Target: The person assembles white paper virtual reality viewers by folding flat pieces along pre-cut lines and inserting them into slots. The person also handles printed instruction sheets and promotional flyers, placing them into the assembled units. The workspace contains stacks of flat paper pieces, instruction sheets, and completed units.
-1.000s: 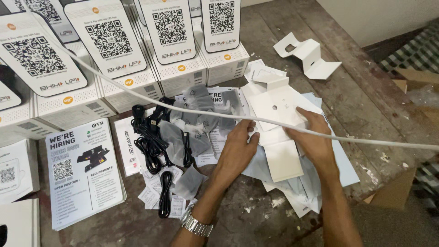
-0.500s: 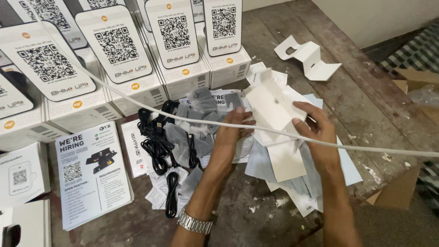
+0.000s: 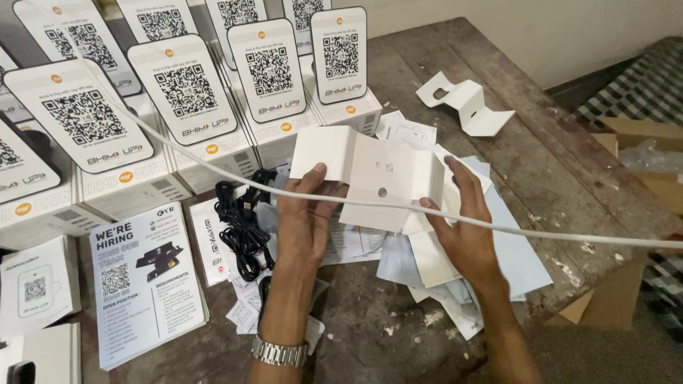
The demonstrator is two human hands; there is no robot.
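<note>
Both hands, left hand [image 3: 307,217] and right hand [image 3: 462,227], are pinching a folded white card insert [image 3: 370,174], squaring its flaps above the papers [image 3: 427,284] at six o'clock.

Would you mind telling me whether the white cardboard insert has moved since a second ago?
Yes. The white cardboard insert rose off the paper pile.

A packing workroom: rows of white boxes [image 3: 135,188] with code stands [image 3: 185,89], leaflets [image 3: 146,284] and black cables [image 3: 242,227] on a worn tabletop [image 3: 541,163].
</note>
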